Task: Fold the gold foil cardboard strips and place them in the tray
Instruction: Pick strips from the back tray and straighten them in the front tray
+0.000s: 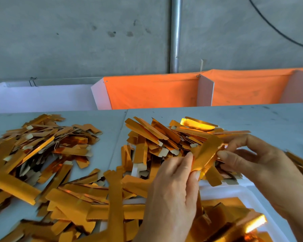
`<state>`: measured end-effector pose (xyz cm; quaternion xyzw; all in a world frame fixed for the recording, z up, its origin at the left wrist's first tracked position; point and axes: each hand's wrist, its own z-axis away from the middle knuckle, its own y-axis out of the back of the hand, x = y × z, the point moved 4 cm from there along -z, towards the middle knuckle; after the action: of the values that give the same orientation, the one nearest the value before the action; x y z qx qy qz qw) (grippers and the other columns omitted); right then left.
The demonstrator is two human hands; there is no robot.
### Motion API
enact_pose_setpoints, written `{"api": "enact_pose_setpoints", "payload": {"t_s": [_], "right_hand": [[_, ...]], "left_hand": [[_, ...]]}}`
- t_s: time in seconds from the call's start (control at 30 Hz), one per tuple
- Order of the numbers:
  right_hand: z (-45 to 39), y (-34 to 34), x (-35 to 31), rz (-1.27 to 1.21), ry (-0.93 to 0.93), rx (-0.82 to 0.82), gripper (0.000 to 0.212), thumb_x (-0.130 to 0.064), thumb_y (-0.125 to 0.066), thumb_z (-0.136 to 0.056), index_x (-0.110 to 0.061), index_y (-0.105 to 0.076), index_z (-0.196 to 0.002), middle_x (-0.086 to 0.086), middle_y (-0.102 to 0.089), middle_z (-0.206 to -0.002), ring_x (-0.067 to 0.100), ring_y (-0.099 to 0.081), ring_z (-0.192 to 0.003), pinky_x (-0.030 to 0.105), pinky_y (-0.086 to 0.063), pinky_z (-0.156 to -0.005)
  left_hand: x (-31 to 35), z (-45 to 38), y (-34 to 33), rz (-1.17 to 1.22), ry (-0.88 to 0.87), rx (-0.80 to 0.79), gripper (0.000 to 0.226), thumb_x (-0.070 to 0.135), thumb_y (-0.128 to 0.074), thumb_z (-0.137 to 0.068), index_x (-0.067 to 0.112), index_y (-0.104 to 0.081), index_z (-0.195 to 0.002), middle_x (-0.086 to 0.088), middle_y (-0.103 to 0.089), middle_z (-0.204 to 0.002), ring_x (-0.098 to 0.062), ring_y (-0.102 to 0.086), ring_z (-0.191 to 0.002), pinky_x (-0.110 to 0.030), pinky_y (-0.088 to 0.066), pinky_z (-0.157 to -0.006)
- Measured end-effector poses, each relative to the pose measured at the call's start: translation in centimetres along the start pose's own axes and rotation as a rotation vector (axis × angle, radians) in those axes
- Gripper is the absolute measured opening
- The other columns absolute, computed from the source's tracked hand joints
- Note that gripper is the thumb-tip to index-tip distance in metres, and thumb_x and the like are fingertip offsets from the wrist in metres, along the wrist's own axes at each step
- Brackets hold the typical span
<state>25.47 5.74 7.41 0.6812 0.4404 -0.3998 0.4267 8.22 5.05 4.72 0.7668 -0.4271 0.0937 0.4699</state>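
Nearest the camera, at the lower right, a white tray (255, 196) sits on the desk (252, 117) with gold strips already lying in it (231, 215); part of its rim is hidden under the hands. Just above the tray, both hands hold one gold foil cardboard strip (205, 154) in the air. The left hand (171, 193) rises from the bottom edge, its thumb and forefinger pinching the strip's lower end, the other fingers curled loosely behind. The right hand (257, 165) comes in from the right, its thumb and fingertips clamped on the strip's upper end, so the strip runs slanted between the two grips and shows a crease along its length.

To the left, a wide loose heap of gold strips (42, 154) covers the desk, many overlapping, some showing pale cardboard backs. A second heap (157, 137) lies just behind the hands, touching the nearer strips that spill toward the tray.

Beyond the desk's far edge stands a white bin (42, 98) on the left and orange cloth (152, 91) hung between white dividers on the right. Behind those is a grey concrete wall (77, 41) with an upright metal pipe (175, 32) and a black cable (276, 28) at the upper right.
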Motion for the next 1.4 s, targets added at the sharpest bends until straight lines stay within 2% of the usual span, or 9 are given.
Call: {"api": "enact_pose_setpoints", "payload": {"t_s": [0.13, 0.27, 0.37, 0.5, 0.83, 1.0, 1.13, 1.27, 1.4], "right_hand": [[0.4, -0.8, -0.9, 0.094, 0.155, 0.035, 0.023, -0.039, -0.07, -0.059, -0.036, -0.064, -0.081, -0.025, -0.058, -0.117, 0.002, -0.07, -0.085, 0.016, -0.055, -0.064], [0.3, -1.1, -0.3, 0.126, 0.179, 0.056, 0.024, -0.035, -0.07, -0.063, -0.039, -0.058, -0.083, -0.017, -0.061, -0.116, 0.002, -0.064, -0.099, 0.027, -0.058, -0.071], [0.4, -1.2, -0.8, 0.135, 0.28, 0.038, 0.022, -0.036, -0.068, -0.065, -0.04, -0.059, -0.085, -0.013, -0.057, -0.114, 0.009, -0.063, -0.102, 0.019, -0.056, -0.068], [0.8, -2.4, -0.9, 0.176, 0.3, -0.039, 0.024, -0.034, -0.067, -0.067, -0.042, -0.061, -0.088, -0.016, -0.058, -0.103, 0.006, -0.065, -0.088, 0.013, -0.051, -0.058], [1.2, -3.1, -1.2, 0.258, 0.332, -0.072, 0.008, -0.034, -0.07, -0.066, -0.035, -0.065, -0.074, -0.021, -0.046, -0.112, 0.006, -0.066, -0.078, 0.009, -0.05, -0.061], [1.5, -4.0, -1.1, 0.465, 0.343, -0.124, 0.012, -0.037, -0.069, -0.07, -0.032, -0.066, -0.08, -0.014, -0.044, -0.116, 0.0, -0.062, -0.084, 0.003, -0.046, -0.065], [1.7, -4.6, -1.0, 0.576, 0.354, -0.113, 0.023, -0.014, -0.083, -0.07, -0.023, -0.067, -0.084, -0.007, -0.05, -0.11, 0.001, -0.063, -0.074, 0.002, -0.046, -0.061], [1.4, -4.4, -1.0, 0.48, 0.299, -0.034, 0.026, -0.017, -0.077, -0.076, -0.026, -0.063, -0.096, -0.01, -0.055, -0.105, -0.001, -0.064, -0.075, 0.002, -0.045, -0.058], [0.9, -3.9, -0.6, 0.23, 0.125, -0.029, 0.034, -0.021, -0.071, -0.081, -0.045, -0.056, -0.099, -0.011, -0.065, -0.099, -0.002, -0.065, -0.069, 0.005, -0.046, -0.055]], "left_hand": [[-0.2, -0.1, 0.0, 0.149, 0.081, -0.011, 0.047, 0.042, -0.041, -0.095, 0.037, -0.036, -0.141, 0.03, -0.036, -0.112, 0.013, -0.038, -0.105, -0.001, -0.038, -0.081], [-0.6, -0.1, 0.0, 0.29, 0.167, -0.042, 0.046, 0.032, -0.049, -0.093, 0.035, -0.043, -0.139, 0.026, -0.042, -0.106, 0.002, -0.049, -0.103, -0.009, -0.046, -0.081], [-0.4, -0.1, 0.1, 0.309, 0.155, -0.04, 0.048, 0.035, -0.052, -0.092, 0.039, -0.04, -0.138, 0.026, -0.042, -0.108, 0.002, -0.051, -0.102, -0.012, -0.048, -0.083], [-0.4, -0.1, 0.3, 0.294, 0.122, -0.018, 0.049, 0.035, -0.054, -0.092, 0.046, -0.037, -0.137, 0.027, -0.039, -0.11, 0.011, -0.042, -0.105, -0.003, -0.039, -0.084], [-1.0, 0.1, -0.3, 0.256, 0.221, 0.009, 0.052, 0.037, -0.052, -0.093, 0.043, -0.033, -0.141, 0.031, -0.032, -0.11, 0.013, -0.038, -0.106, 0.0, -0.039, -0.084], [-1.4, 0.1, -0.2, 0.242, 0.263, 0.04, 0.055, 0.037, -0.052, -0.093, 0.04, -0.03, -0.143, 0.024, -0.034, -0.116, -0.005, -0.048, -0.111, -0.015, -0.047, -0.09], [-1.7, 0.1, -0.2, 0.213, 0.279, 0.05, 0.055, 0.038, -0.05, -0.093, 0.039, -0.029, -0.144, 0.024, -0.033, -0.12, 0.005, -0.041, -0.112, -0.005, -0.04, -0.091], [-1.1, 0.0, -0.7, 0.167, 0.238, 0.026, 0.051, 0.033, -0.044, -0.097, 0.036, -0.028, -0.145, 0.028, -0.031, -0.118, 0.025, -0.028, -0.102, 0.01, -0.025, -0.078], [-0.2, 0.2, -0.9, 0.051, 0.137, 0.012, 0.053, 0.027, -0.036, -0.099, 0.032, -0.017, -0.149, 0.024, -0.025, -0.132, 0.015, -0.031, -0.104, 0.008, -0.024, -0.082]]}}
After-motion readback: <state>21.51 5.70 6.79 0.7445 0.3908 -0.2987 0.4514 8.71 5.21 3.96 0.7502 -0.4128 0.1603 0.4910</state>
